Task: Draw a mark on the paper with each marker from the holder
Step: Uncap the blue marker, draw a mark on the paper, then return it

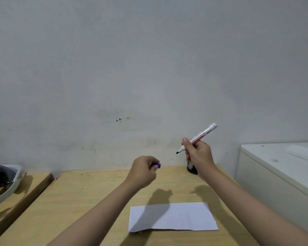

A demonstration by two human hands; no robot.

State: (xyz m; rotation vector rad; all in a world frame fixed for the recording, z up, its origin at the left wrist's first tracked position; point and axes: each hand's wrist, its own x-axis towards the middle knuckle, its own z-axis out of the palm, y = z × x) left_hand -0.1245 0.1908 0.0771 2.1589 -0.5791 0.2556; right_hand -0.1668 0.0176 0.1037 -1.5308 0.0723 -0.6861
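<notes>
White plastic makes up the barrel of the marker (196,137), with a red label band and a dark tip bared and pointing down to the left. The right hand (198,155) is closed around its lower barrel, just behind the tip, and holds it up in the air, well above the desk (89,197) and tilted with the tail end high. It looks a light, stiff thing, smooth enough to turn in a loose grip, so that low hold near the nib seems the right place for steady writing. The exposed tip could smear skin or wood if it brushes them.

The left hand (143,172) is curled shut on a small blue cap (156,165), which peeps out between the fingers; I judge it to be this marker's cap, though the tip looks dark rather than blue, so I can't be sure.

Below and nearer the person, the paper (172,217) lies flat on the pale wood, unmarked as far as I can see, partly under the arms' shadows. It is thin and light and may slide under a stroke unless held down.

Behind the right wrist stands the dark mesh holder (191,166), mostly hidden; whether more markers remain in it cannot be told. A white cabinet (274,171) sits to the right.
</notes>
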